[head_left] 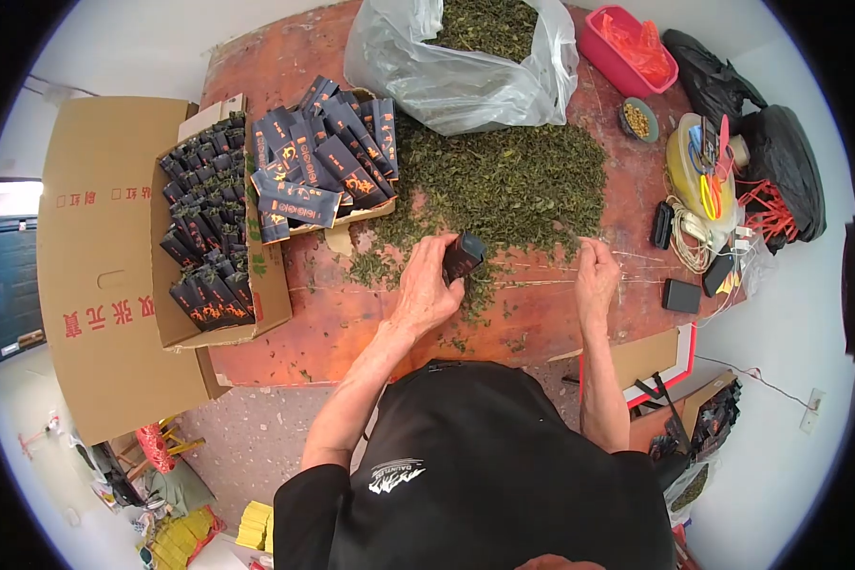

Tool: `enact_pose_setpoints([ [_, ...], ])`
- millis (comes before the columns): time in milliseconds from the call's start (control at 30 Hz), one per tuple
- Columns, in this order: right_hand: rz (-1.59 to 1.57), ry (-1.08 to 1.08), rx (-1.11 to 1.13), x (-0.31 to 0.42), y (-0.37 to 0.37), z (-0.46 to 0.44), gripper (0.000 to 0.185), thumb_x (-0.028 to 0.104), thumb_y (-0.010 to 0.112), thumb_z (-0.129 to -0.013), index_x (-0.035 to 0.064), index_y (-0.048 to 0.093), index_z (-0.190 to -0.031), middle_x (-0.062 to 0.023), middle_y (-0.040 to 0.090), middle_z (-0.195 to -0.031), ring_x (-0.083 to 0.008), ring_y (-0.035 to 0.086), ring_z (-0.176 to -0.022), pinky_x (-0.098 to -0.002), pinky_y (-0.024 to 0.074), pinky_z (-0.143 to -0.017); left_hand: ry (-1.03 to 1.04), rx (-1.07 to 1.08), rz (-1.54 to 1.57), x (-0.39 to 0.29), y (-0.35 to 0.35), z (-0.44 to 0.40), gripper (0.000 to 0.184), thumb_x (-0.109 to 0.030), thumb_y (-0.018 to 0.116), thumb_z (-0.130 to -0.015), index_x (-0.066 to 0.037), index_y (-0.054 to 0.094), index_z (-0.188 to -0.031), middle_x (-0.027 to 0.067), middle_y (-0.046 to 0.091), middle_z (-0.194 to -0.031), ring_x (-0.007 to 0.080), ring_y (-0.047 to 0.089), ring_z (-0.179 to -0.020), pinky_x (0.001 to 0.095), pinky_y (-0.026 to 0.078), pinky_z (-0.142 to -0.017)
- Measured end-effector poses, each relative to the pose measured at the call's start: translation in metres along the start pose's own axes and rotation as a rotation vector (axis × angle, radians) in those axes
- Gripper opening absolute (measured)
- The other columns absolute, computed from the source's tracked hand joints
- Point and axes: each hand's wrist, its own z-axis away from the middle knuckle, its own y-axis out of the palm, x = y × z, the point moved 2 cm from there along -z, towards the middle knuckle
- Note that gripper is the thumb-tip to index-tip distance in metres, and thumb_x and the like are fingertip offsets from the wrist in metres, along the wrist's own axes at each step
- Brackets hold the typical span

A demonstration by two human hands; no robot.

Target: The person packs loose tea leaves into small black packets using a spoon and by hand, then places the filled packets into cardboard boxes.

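Observation:
My left hand (429, 287) is wrapped round a small black pouch (465, 255) with orange print, held at the near edge of the loose dried tea leaves (503, 180). Over the right side of the same heap's edge, my right hand (597, 275) has its fingertips pinched together; whatever may be between them is too small to name. Left of the heap, flat black pouches (318, 157) lie piled in a shallow box. Beside them a cardboard box (271, 285) holds rows of upright black pouches (204, 228) with leaves showing at their tops.
A clear plastic bag (418, 85) of leaves stands at the back. To the right are a pink basket (627, 76), a small bowl (636, 121), scissors (708, 180), coiled cord (691, 237) and black boxes (681, 295). Scattered leaves and stems lie on the red table (351, 332).

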Motion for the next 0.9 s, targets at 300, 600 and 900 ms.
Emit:
enact_pose_setpoints([
  [300,-0.274,0.168,0.052,-0.015,-0.007,0.003,0.022,0.015,0.058,-0.106,0.0011,0.075,-0.109,0.0089,0.047,-0.066,-0.0024,0.038,-0.06,-0.0266,0.0298,-0.053,-0.048,0.048,0.005,-0.005,-0.002,-0.012,0.065,-0.002,0.071,-0.077,0.0,0.051,-0.138,0.0202,0.058,-0.125,0.0379,0.061,-0.118,0.0458,0.05,-0.101],
  [600,-0.47,0.256,0.093,0.003,-0.007,0.008,0.02,0.013,0.059,-0.106,0.0015,0.074,-0.106,0.0097,0.049,-0.067,-0.0004,0.04,-0.057,-0.0231,0.0282,-0.05,-0.025,0.051,0.007,0.0,0.001,-0.018,0.064,-0.001,0.071,-0.078,0.0,0.051,-0.138,0.0202,0.057,-0.122,0.0387,0.058,-0.116,0.0459,0.05,-0.1],
  [900,-0.594,0.248,0.16,0.044,-0.021,0.019,0.018,0.011,0.057,-0.109,-0.0013,0.07,-0.111,0.0115,0.039,-0.067,0.0017,0.028,-0.053,-0.0218,0.02,-0.048,-0.005,0.018,-0.023,0.005,0.006,-0.021,0.062,-0.001,0.07,-0.077,-0.001,0.052,-0.136,0.0197,0.057,-0.12,0.0393,0.058,-0.114,0.046,0.049,-0.098],
])
